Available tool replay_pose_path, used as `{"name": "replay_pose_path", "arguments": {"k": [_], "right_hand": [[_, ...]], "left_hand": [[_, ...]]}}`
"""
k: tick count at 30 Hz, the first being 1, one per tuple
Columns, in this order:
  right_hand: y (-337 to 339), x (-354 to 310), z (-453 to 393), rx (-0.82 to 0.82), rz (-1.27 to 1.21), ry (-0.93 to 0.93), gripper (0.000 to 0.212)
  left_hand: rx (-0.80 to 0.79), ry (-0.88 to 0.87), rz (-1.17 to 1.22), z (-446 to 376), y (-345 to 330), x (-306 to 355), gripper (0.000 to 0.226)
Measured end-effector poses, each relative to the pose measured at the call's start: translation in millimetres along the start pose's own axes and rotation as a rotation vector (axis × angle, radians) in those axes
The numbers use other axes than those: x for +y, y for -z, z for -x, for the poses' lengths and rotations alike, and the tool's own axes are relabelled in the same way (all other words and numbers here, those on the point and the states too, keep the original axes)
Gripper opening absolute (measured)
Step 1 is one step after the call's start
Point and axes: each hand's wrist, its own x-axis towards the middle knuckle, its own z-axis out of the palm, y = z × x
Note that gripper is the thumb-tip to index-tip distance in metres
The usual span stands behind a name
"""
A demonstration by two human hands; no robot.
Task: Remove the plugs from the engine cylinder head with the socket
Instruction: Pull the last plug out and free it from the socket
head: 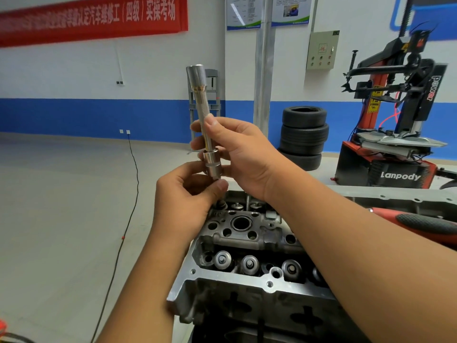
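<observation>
1. The socket sits at the lower end of a long knurled extension bar. The bar stands nearly upright in the centre of the frame, its top leaning slightly toward the upper left.
2. The right hand holds the bar at mid-length. Its thumb lies across the front of the shaft and its fingers curl round behind.
3. The left hand sits just below, with thumb and fingertips pinched at the socket's open mouth. Whether a plug is caught there I cannot tell, since the fingers cover it.
4. The cylinder head lies directly beneath both hands, in the lower centre of the frame. One round plug well shows open near its top face.
5. The relation that matters: the tool's long axis points almost straight down, and the socket mouth hangs above the upper edge of the head, apart from it. The left hand is the nearer one to that mouth and to the head.
6. Judgement: either clearing the socket or lowering it into a well calls for keeping that axis vertical.
</observation>
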Motion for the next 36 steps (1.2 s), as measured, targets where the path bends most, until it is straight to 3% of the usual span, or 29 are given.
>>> {"name": "replay_pose_path", "arguments": {"k": [4, 10, 18, 23, 31, 36], "right_hand": [[-1.3, 0.3, 0.8, -0.003, -0.008, 0.014, 0.017], [-1.2, -1.9, -0.5, 0.033, -0.019, -0.008, 0.022], [0.6, 0.1, -0.1, 0.065, -0.044, 0.012, 0.021], [1.5, 0.6, -0.6, 0.084, -0.045, 0.061, 0.018], [-0.9, -0.1, -0.5, 0.021, -0.043, 0.037, 0.017], [-0.7, 0.3, -1.7, 0.032, -0.056, 0.046, 0.017]], "left_hand": [[0.026, -0.023, -0.013, 0.3, 0.0, -0.9, 0.028], [-0.145, 0.014, -0.001, -0.7, 0.5, 0.9, 0.032], [-0.008, -0.025, -0.11, 0.0, 1.0, -1.4, 0.024], [-0.176, 0.011, -0.038, -1.2, 3.4, -0.1, 0.031], [0.017, 0.03, -0.181, -2.1, 3.5, -7.3, 0.007], [-0.173, 0.107, -0.121, -4.8, 9.1, -8.6, 0.022]]}}
